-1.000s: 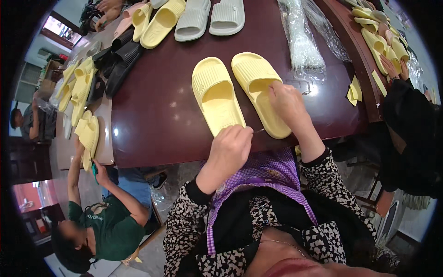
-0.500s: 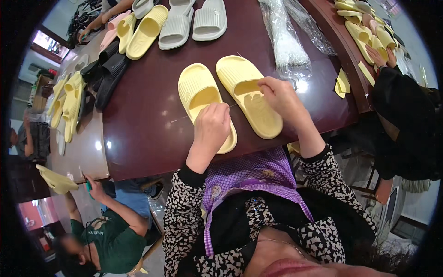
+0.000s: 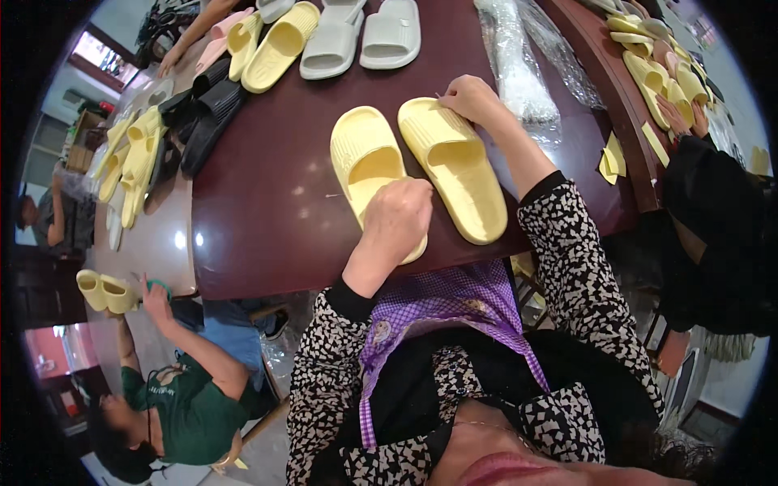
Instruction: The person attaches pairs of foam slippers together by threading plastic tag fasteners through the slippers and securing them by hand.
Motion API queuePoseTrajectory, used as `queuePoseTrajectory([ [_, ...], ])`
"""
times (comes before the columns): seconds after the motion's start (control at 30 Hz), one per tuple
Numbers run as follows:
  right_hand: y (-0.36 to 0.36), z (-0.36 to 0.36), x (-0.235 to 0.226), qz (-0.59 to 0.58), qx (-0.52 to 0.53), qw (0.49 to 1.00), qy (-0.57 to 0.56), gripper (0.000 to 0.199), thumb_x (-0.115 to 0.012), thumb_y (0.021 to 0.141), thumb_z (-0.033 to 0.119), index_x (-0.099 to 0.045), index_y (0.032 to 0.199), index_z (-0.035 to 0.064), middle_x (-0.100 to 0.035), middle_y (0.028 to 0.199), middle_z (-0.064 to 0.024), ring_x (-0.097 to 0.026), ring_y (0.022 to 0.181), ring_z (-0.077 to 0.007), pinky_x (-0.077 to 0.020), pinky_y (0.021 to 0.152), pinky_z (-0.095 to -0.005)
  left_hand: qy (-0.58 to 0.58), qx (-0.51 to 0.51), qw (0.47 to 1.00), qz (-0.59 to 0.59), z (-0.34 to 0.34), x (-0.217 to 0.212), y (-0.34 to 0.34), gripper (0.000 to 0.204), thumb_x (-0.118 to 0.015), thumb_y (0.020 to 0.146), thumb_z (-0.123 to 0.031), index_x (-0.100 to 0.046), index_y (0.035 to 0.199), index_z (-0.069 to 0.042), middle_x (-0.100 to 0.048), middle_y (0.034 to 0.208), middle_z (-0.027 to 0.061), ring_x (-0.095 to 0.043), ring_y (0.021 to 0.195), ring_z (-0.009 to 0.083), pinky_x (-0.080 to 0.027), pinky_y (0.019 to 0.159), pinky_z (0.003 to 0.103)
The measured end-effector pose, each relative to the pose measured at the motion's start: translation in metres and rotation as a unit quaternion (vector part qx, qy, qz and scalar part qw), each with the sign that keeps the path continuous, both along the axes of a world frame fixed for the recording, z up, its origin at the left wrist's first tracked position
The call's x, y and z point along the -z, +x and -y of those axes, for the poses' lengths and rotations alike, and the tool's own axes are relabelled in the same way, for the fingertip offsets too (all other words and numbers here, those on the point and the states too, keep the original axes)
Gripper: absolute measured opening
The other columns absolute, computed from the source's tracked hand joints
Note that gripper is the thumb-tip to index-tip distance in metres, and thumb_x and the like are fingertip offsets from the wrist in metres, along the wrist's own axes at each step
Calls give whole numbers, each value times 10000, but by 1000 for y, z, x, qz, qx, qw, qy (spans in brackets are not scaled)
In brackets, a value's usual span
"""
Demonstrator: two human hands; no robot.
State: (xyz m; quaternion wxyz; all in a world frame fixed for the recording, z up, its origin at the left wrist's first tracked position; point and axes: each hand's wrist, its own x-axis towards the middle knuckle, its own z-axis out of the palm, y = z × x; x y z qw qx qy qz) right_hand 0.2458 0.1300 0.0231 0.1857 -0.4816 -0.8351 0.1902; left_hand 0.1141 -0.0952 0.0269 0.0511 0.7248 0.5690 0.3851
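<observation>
Two yellow slides lie side by side before me, the left slide (image 3: 366,134) and the right slide (image 3: 470,194), toes pointing away. My left hand (image 3: 395,215) is closed over the left slide's footbed, beside its strap; whatever its fingers pinch is hidden. A thin pale strand (image 3: 334,195) pokes out at that slide's left edge. My right hand (image 3: 472,99) reaches to the far end of the right slide, its fingers bent together at the toe edge. Something tiny and pale shows at those fingertips, too small to name.
Grey slides (image 3: 391,36), yellow slides (image 3: 279,49) and black slides (image 3: 212,121) line the table's far and left sides. A clear bag of white strands (image 3: 523,85) lies at back right. Co-workers sit both sides; the left one holds yellow slides (image 3: 108,292).
My right hand has moved from the right slide's strap opening out to its toe. My left hand stays closed over the left slide. The left co-worker's slides have turned.
</observation>
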Motion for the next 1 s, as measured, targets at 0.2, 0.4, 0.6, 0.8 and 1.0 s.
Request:
queuePoseTrajectory([
  [0.2, -9, -3, 12, -17, -8, 998, 63, 230, -611, 756, 206, -660, 797, -15, -635, 736, -192, -629, 718, -309, -493, 692, -367, -17, 80, 995, 57, 3, -10, 2, 68, -585, 763, -48, -602, 811, -3, -606, 739, 141, -590, 713, 309, -477, 656, 387],
  [0.4, -11, 4, 6, -138, 37, 988, 59, 175, -572, 807, 145, -630, 842, -16, -638, 688, -137, -609, 625, -210, -479, 618, -322, -79, 155, 969, 174, 2, -12, -3, 76, -590, 785, -42, -617, 835, 9, -610, 754, 140, -599, 692, 281, -474, 619, 342],
  [0.6, -15, 12, -4, -212, 51, 975, -37, 161, -547, 841, 135, -605, 869, -13, -630, 672, -92, -574, 599, -136, -457, 583, -282, -74, 105, 984, 119, 1, -12, -17, 66, -583, 786, -67, -600, 803, -5, -608, 747, 131, -587, 732, 298, -470, 658, 389],
  [0.8, -19, 17, -6, -196, 58, 978, -45, 170, -546, 849, 149, -596, 885, -9, -622, 671, -77, -568, 611, -118, -452, 583, -264, 13, -27, 998, -49, -2, 8, -38, 42, -578, 766, -46, -563, 788, -14, -580, 784, 124, -580, 753, 289, -464, 678, 381],
  [1.0, -42, 19, -15, -234, 6, 971, -41, 169, -546, 848, 149, -595, 888, -8, -617, 683, -69, -567, 619, -119, -453, 589, -265, 45, -71, 993, -84, -19, 20, -44, 46, -565, 747, -21, -537, 784, -24, -557, 828, 121, -577, 763, 286, -467, 693, 378],
])
